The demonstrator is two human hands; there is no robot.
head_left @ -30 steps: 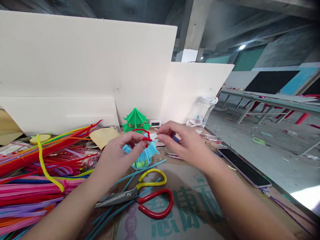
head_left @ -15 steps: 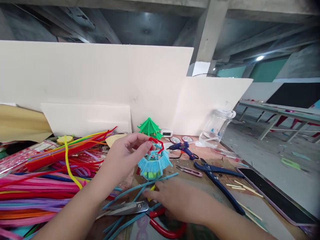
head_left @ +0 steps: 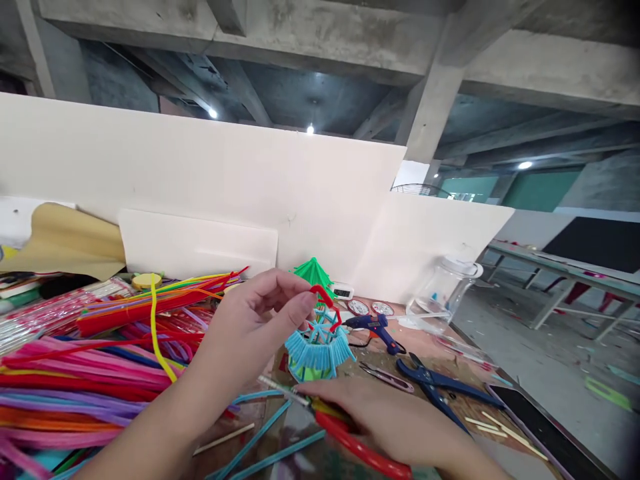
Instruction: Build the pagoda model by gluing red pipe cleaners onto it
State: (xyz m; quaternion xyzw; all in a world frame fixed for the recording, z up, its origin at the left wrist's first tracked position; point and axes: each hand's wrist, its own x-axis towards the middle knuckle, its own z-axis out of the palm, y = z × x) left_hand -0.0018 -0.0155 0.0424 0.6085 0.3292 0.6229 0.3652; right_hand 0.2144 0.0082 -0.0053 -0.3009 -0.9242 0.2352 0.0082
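My left hand [head_left: 265, 327] pinches a bent red pipe cleaner [head_left: 333, 305] between thumb and fingertips. It sits right by a small round model [head_left: 320, 353] of light-blue pipe-cleaner pieces with a green lower part. My right hand [head_left: 385, 417] is wrapped round scissors [head_left: 363, 450] with red handles; their metal blades point left, below the model. Something yellow shows at the right hand's fingers, and I cannot make out whether it is part of the scissors. Loose blue pipe cleaners [head_left: 280, 455] lie under the hands. Behind the model rises a green pipe-cleaner cone [head_left: 314, 270].
Bundles of coloured pipe cleaners [head_left: 85, 373] fill the left side. To the right lie a blue glue gun [head_left: 375, 325], pink-handled snips [head_left: 387, 377], blue pliers [head_left: 430, 381], short sticks and a phone [head_left: 535, 427]. A clear jug [head_left: 440, 293] stands by white boards [head_left: 200, 180].
My right hand has picked up the scissors from the table and holds them with the blades to the left. The left hand keeps its pinch on the red pipe cleaner. The view has tilted up.
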